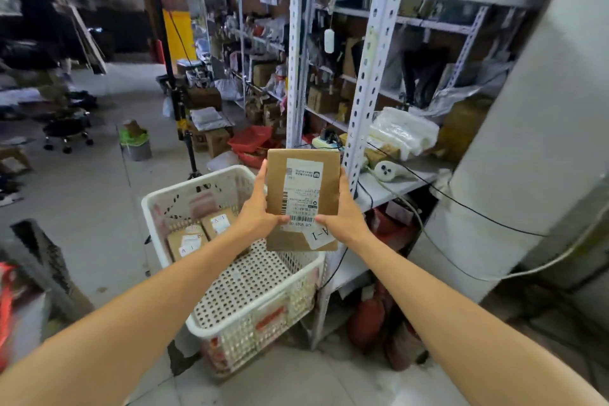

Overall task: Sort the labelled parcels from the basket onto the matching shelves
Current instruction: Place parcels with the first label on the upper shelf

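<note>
Head view: a flat brown parcel (303, 198) is held up in the air over the far corner of the white basket (263, 306), just in front of the rack (372, 69). The left hand (260, 211) grasps its left edge, fingers behind and thumb on the front. The right hand (342, 214) grasps the right edge the same way, with its thumb on the lower end of the shipping label. A small sticker (321, 234) near the bottom corner reads A-1, and it sits upside down to the camera.

Two more parcels (188, 241) (219, 222) lie flat in the basket's far end. Their stickers are too blurred to be sure of. The basket stands on the floor, touching or just beside the rack's lower post.

The step in hand looks like reading the code before shelving. To do it well, turn the parcel so the sticker reads upright, then look for the same mark on the rack. No shelf marks are legible here, so the right level cannot be named.

The nearest shelf board (400, 186) carries a white handset (390, 170) and a black cable (461, 204), with bags behind them. If that level is the match, a good placement would keep both hands on the parcel until it rests on bare board. Slide it in flat, label up, clear of the cable so nothing snags or gets dragged off.
</note>
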